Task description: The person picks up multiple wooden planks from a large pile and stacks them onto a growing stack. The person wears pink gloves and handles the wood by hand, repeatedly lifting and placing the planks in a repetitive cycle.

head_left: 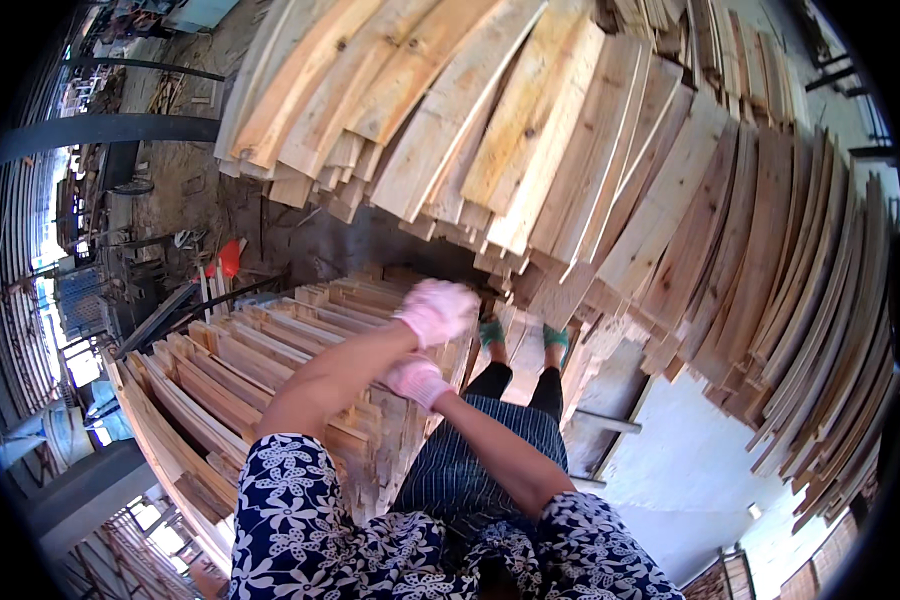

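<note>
Both hands wear pink knit gloves and are close together in the middle of the view. My left hand (438, 311) is the upper one, slightly blurred, its fingers curled in; anything within them is hidden. Just below it, my right hand (415, 381) comes up to the left wrist, and its fingers are mostly hidden behind the left forearm. Beneath and left of them is a stack of short wooden boards (240, 345), with board ends around the hands. I cannot tell whether either hand touches a board.
Long rough planks (530, 130) lie in a high, overlapping pile ahead and to the right, their ends jutting toward me. My feet in green shoes (556, 340) stand between the piles. A red object (230, 258) lies beyond the left stack. A dark metal beam (110, 130) crosses the far left.
</note>
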A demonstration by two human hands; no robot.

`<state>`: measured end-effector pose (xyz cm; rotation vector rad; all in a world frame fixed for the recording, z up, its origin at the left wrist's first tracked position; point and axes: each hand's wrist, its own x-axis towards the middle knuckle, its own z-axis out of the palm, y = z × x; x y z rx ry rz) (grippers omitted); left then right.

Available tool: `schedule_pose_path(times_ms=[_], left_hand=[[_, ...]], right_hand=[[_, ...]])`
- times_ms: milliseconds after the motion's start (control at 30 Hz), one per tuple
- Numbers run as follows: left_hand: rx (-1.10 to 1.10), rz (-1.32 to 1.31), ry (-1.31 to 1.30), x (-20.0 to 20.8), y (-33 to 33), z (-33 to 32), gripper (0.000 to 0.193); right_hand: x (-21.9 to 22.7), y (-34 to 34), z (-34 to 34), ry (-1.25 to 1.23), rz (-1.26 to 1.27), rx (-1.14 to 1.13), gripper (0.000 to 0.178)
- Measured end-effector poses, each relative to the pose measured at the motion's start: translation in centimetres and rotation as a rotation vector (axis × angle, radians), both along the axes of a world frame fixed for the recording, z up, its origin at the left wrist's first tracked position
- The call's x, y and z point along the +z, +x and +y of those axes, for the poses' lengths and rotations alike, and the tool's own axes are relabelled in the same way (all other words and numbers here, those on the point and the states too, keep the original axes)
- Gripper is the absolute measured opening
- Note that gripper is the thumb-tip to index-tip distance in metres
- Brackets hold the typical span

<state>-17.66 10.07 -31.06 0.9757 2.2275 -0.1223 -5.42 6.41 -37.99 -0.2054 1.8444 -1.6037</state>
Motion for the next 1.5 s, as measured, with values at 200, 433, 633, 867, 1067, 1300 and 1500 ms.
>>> schedule_pose_path(times_ms=[200, 433, 633, 867, 1067, 1300, 1500], left_hand=[[0.384, 0.82, 0.258, 3.8, -10.3, 8.5, 0.051], [0.738, 0.446, -0.093, 4.5, -14.0, 4.8, 0.103], [0.915, 0.118, 0.189, 6.8, -6.8, 11.7, 0.095], [1.416, -0.682, 0.881, 7.0, 11.6, 16.4, 0.087], [1.422, -0.655, 1.086, 12.0, 16.1, 13.5, 0.093], [1.283, -0.178, 1.326, 7.0, 22.7, 8.3, 0.089], [1.419, -0.123, 1.074, 11.0, 33.0, -2.9, 0.074]], right_hand=[[3.4, 4.3, 19.0, 0.229, -0.09, -0.239, 0.054], [1.5, 5.6, 28.4, 0.553, -0.22, -0.366, 0.051], [-2.7, 1.0, 33.5, 0.037, -0.165, -0.696, 0.048], [9.2, -5.7, 31.6, -0.398, -0.478, -0.794, 0.095], [15.3, -3.6, 28.4, -0.174, -0.18, -0.627, 0.079], [35.4, -11.6, 12.6, -0.029, 0.726, 0.077, 0.085], [48.5, -13.1, -10.0, 0.045, 1.565, 0.786, 0.09]])
